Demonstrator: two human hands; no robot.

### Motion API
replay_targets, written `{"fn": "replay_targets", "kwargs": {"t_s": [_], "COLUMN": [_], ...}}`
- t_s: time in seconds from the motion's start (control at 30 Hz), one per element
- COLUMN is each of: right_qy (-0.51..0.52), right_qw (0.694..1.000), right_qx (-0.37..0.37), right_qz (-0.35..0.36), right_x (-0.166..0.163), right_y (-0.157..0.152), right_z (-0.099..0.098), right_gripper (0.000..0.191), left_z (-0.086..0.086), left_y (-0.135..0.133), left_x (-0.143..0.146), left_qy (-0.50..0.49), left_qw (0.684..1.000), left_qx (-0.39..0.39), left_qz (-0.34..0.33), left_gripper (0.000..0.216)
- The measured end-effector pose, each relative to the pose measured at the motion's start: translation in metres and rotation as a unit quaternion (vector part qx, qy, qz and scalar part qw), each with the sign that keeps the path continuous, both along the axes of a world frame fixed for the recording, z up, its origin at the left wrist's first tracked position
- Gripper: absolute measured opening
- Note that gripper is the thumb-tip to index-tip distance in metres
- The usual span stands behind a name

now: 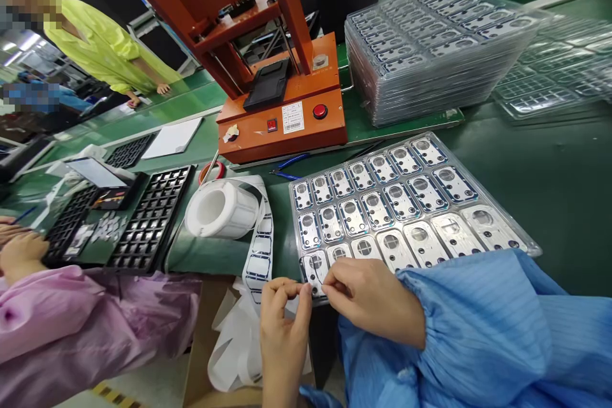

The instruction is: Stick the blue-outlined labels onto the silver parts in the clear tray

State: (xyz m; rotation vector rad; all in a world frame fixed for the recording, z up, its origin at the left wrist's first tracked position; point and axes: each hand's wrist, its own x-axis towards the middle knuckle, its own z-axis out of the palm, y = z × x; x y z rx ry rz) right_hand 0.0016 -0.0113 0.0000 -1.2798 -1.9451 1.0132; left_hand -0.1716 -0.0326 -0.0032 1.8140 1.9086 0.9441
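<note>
Left hand (282, 306) and right hand (368, 296) meet fingertip to fingertip, pinched on a small metal plate (315, 268) at the near-left corner of the clear blister tray (528, 243) — apparently gasket application — beside the white sticker roll (222, 209), requiring precise alignment.

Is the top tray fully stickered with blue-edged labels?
No: the tray has blue-edged labels on its two far rows, while the plates in the near row, by both hands, are mostly bare metal.
</note>
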Motion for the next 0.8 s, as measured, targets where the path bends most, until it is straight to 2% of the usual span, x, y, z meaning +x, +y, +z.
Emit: {"fn": "replay_targets", "kwargs": {"t_s": [0.8], "right_qy": [-0.013], "right_qw": [1.000], "right_qx": [0.015], "right_qz": [0.005], "right_x": [-0.0007], "right_y": [0.0004], "right_z": [-0.0017], "right_gripper": [0.014], "left_z": [-0.0021], "left_y": [0.0007], "left_x": [-0.0020], "left_qy": [0.049], "left_qw": [0.997], "left_qx": [0.037], "left_qz": [-0.045], "left_gripper": [0.014]}}
